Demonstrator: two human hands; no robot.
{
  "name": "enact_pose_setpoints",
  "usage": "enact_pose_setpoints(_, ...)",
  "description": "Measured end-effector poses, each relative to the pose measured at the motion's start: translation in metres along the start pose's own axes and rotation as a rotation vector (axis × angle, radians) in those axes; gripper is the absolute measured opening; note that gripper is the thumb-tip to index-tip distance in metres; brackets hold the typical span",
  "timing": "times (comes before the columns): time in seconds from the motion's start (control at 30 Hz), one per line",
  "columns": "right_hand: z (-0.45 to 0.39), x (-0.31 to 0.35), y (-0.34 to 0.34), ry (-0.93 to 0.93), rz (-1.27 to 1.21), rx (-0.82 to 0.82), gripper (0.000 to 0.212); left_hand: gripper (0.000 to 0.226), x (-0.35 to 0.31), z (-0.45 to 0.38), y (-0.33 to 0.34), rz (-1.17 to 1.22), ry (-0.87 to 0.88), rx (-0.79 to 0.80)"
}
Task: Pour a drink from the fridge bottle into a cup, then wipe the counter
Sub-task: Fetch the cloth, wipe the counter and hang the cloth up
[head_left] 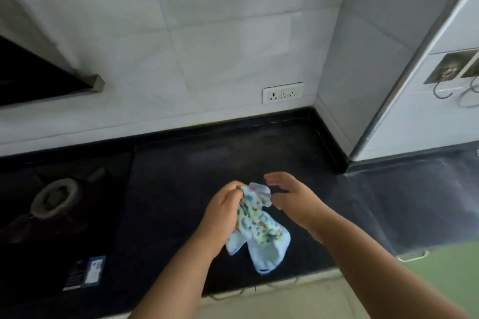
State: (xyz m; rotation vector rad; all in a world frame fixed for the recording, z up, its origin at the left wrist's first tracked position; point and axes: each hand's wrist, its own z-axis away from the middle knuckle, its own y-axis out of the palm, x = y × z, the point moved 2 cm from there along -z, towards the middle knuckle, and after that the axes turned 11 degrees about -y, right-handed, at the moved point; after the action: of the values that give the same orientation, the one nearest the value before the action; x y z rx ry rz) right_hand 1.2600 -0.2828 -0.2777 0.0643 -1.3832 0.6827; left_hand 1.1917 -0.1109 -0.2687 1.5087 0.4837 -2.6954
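Note:
A light blue cloth [259, 230] with a coloured print hangs above the black counter [197, 176]. My left hand [220, 215] grips its bunched top end, and the rest dangles down toward the counter's front edge. Just right of the cloth's top, my right hand [290, 196] hovers with fingers spread and curved, holding nothing. No bottle or cup is in view.
A gas burner [55, 198] sits in the black hob at the left, with a label [85, 273] near its front. A wall socket [282, 92] is on the tiled back wall. A white wall corner [375, 111] juts out at the right, hooks [445, 82] beyond it.

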Motion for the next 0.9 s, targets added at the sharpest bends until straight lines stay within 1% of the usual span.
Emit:
enact_pose_setpoints(0.07,0.011,0.036,-0.006,0.016,-0.111,0.012,0.022,0.037,-0.04,0.026,-0.012,-0.07,0.067,0.067)
enact_pose_setpoints(0.1,0.016,0.053,-0.008,0.038,-0.166,-0.004,0.016,0.036,-0.059,0.037,-0.017,-0.092,0.118,0.077)
enact_pose_setpoints(0.13,0.021,0.067,-0.013,0.067,-0.182,-0.027,0.017,0.035,-0.077,0.048,-0.02,-0.108,0.176,0.065)
enact_pose_setpoints(0.17,0.024,0.078,-0.018,0.085,-0.132,-0.041,0.025,0.033,-0.095,0.059,-0.022,-0.117,0.234,0.035)
enact_pose_setpoints(0.23,0.035,0.102,-0.033,0.087,-0.036,-0.029,0.052,0.028,-0.131,0.08,-0.025,-0.129,0.345,-0.035)
enact_pose_setpoints(0.3,0.051,0.127,-0.051,0.053,-0.13,0.013,0.075,0.023,-0.163,0.099,-0.027,-0.127,0.458,-0.107)
enact_pose_setpoints(0.33,0.059,0.137,-0.061,0.02,-0.209,0.04,0.079,0.021,-0.177,0.107,-0.027,-0.115,0.511,-0.145)
enact_pose_setpoints(0.37,0.067,0.147,-0.07,-0.04,-0.29,0.082,0.075,0.019,-0.189,0.115,-0.028,-0.108,0.554,-0.184)
enact_pose_setpoints(0.43,0.083,0.168,-0.088,-0.198,-0.404,0.166,0.054,0.016,-0.208,0.127,-0.028,-0.097,0.613,-0.251)
enact_pose_setpoints(0.47,0.089,0.177,-0.094,-0.273,-0.423,0.196,0.046,0.015,-0.214,0.131,-0.028,-0.092,0.627,-0.269)
enact_pose_setpoints(0.53,0.095,0.194,-0.105,-0.394,-0.402,0.199,0.035,0.013,-0.223,0.135,-0.026,-0.088,0.64,-0.305)
enact_pose_setpoints(0.57,0.095,0.201,-0.11,-0.432,-0.378,0.159,0.029,0.012,-0.226,0.135,-0.024,-0.088,0.639,-0.329)
enact_pose_setpoints(0.63,0.095,0.216,-0.118,-0.497,-0.3,0.064,0.016,0.013,-0.225,0.131,-0.023,-0.064,0.604,-0.41)
enact_pose_setpoints(0.7,0.095,0.229,-0.126,-0.562,-0.158,-0.05,0.007,0.028,-0.219,0.128,-0.026,-0.116,0.541,-0.617)
enact_pose_setpoints(0.73,0.094,0.234,-0.131,-0.595,-0.113,-0.105,0.006,0.037,-0.213,0.127,-0.026,-0.148,0.484,-0.692)
enact_pose_setpoints(0.77,0.092,0.237,-0.136,-0.622,-0.118,-0.148,0.007,0.045,-0.206,0.127,-0.024,-0.148,0.394,-0.684)
enact_pose_setpoints(0.8,0.091,0.24,-0.139,-0.638,-0.143,-0.172,0.009,0.051,-0.198,0.127,-0.017,-0.089,0.281,-0.583)
enact_pose_setpoints(0.87,0.087,0.243,-0.142,-0.644,-0.153,-0.173,0.012,0.062,-0.177,0.127,0.005,0.026,0.047,-0.276)
enact_pose_setpoints(0.9,0.084,0.243,-0.141,-0.644,-0.146,-0.165,0.01,0.063,-0.165,0.125,0.018,0.032,-0.027,-0.125)
